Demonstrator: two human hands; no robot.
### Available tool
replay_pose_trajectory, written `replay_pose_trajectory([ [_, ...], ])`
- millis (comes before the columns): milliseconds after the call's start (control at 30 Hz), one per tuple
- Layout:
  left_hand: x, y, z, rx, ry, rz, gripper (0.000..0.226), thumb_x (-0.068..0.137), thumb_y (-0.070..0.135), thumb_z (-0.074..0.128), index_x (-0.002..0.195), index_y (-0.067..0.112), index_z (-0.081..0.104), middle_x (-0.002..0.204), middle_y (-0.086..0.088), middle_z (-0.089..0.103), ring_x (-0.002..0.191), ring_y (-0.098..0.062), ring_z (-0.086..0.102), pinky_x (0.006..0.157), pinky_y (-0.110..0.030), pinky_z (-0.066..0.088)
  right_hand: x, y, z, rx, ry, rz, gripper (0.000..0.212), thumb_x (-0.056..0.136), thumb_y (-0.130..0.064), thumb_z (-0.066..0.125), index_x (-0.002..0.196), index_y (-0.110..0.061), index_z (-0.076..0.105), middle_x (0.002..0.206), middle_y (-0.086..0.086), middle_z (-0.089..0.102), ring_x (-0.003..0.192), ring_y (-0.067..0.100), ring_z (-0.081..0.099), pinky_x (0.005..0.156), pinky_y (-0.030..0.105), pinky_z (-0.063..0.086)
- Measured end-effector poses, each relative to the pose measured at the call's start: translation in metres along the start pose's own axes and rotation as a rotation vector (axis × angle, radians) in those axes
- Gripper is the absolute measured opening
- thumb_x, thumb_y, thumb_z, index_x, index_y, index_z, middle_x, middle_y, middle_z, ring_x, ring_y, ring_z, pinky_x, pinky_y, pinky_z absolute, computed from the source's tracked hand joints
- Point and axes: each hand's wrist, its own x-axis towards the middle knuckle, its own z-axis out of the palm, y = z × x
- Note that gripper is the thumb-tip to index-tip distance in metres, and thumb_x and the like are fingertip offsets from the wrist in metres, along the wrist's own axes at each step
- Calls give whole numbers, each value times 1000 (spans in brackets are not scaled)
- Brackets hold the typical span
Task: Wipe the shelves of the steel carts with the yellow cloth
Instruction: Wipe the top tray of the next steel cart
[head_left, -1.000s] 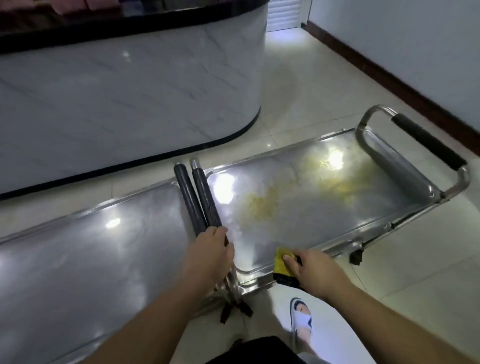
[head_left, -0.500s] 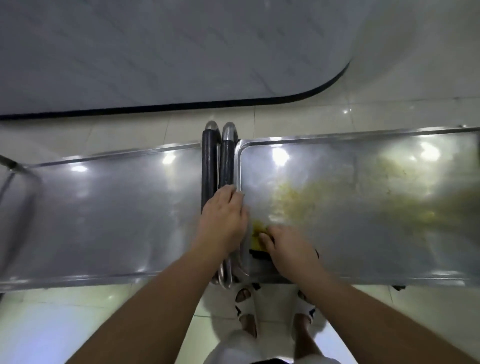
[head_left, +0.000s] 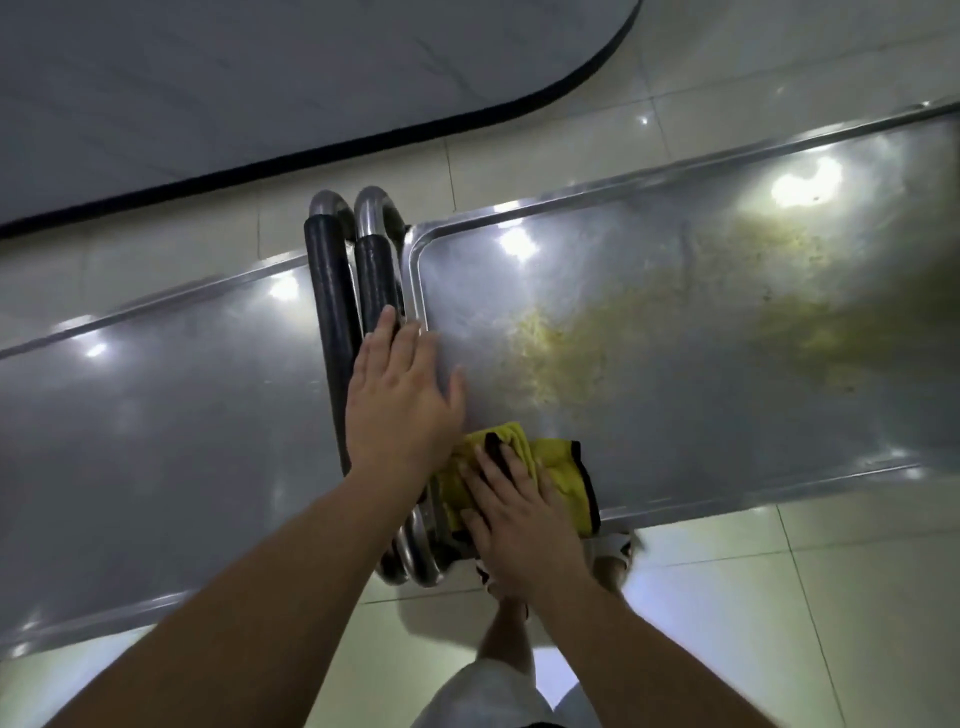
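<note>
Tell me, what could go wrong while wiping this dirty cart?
The yellow cloth lies at the shelf's near edge, so it might slip off the right cart. Wiping may smear the yellow residue around. The left hand only rests flat, so the cart could roll.

A pale, glossy tiled floor (head_left: 857, 597) fills the lower and upper right of the scene, its thin grout lines crossing at angles and small glints of overhead light dotting the surface. At the top left stands a grey marble-look counter (head_left: 260, 78) with faint veining, its end curving round. A black base strip (head_left: 363, 143) runs along its foot where it meets the tiles. The light is dim and cool, with bright reflected spots.
</note>
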Motion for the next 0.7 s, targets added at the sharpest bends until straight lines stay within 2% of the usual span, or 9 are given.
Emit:
replay_pose_trajectory([
  [100, 1, 1, -1, 5, -6, -15, 54, 105, 50, 38, 146, 17, 51, 160, -4, 43, 160, -19, 10, 130, -40, 8, -17, 59, -19, -41, 64, 117, 55, 108, -51, 26, 160, -36, 35, 169, -12, 24, 159, 19, 15, 125, 49, 13],
  [167, 1, 1, -2, 6, 1, -13, 52, 105, 48, 40, 145, 16, 52, 159, -5, 46, 160, -19, 11, 130, -40, 7, -33, 114, -39, -58, 84, 187, 55, 107, -50, 30, 160, -37, 37, 169, -12, 24, 159, 19, 16, 124, 50, 21],
  [267, 1, 3, -1, -33, 14, -10, 44, 105, 44, 46, 139, 17, 56, 154, -4, 50, 160, -20, 14, 130, -44, 12, -50, 203, -69, -26, 141, 331, 55, 104, -49, 37, 154, -31, 49, 168, 1, 32, 156, 32, 25, 116, 57, 36],
  [367, -1, 5, -1, -45, 20, -30, 39, 104, 41, 50, 134, 18, 58, 151, -3, 53, 159, -19, 15, 129, -46, 15, -57, 275, -98, 0, 186, 551, 65, 100, -56, 35, 155, -24, 47, 168, 15, 28, 154, 42, 19, 122, 57, 26],
  [433, 0, 7, 0, -35, 8, -32, 40, 104, 42, 51, 136, 19, 57, 151, -3, 53, 160, -19, 13, 130, -46, 13, -52, 299, -113, 21, 187, 691, 74, 98, -61, 29, 161, -24, 35, 171, 12, 20, 157, 39, 11, 126, 56, 17],
  [500, 1, 8, 1, -32, 11, -39, 40, 103, 42, 53, 135, 19, 57, 150, -3, 53, 160, -18, 13, 129, -47, 14, -35, 296, -119, 68, 212, 796, 77, 97, -62, 24, 164, -23, 26, 173, 9, 15, 158, 35, 6, 127, 57, 13],
  [567, 0, 8, 1, -40, 26, -45, 38, 102, 42, 56, 134, 20, 57, 148, -2, 54, 160, -18, 13, 129, -48, 16, -13, 269, -116, 73, 237, 824, 76, 98, -59, 21, 165, -23, 24, 173, 6, 15, 159, 34, 5, 126, 58, 16],
  [633, 0, 9, 1, -50, 39, -48, 38, 101, 41, 58, 133, 20, 58, 147, -2, 55, 160, -17, 14, 128, -48, 17, 10, 219, -104, 51, 209, 701, 72, 99, -57, 23, 165, -27, 25, 173, 1, 16, 159, 32, 7, 123, 58, 22],
  [700, 1, 9, 1, -58, 42, -54, 38, 101, 41, 58, 132, 20, 59, 147, -2, 56, 159, -17, 15, 128, -48, 19, 35, 152, -87, 28, 148, 464, 67, 102, -56, 31, 164, -32, 25, 173, -3, 15, 160, 29, 7, 123, 56, 20],
])
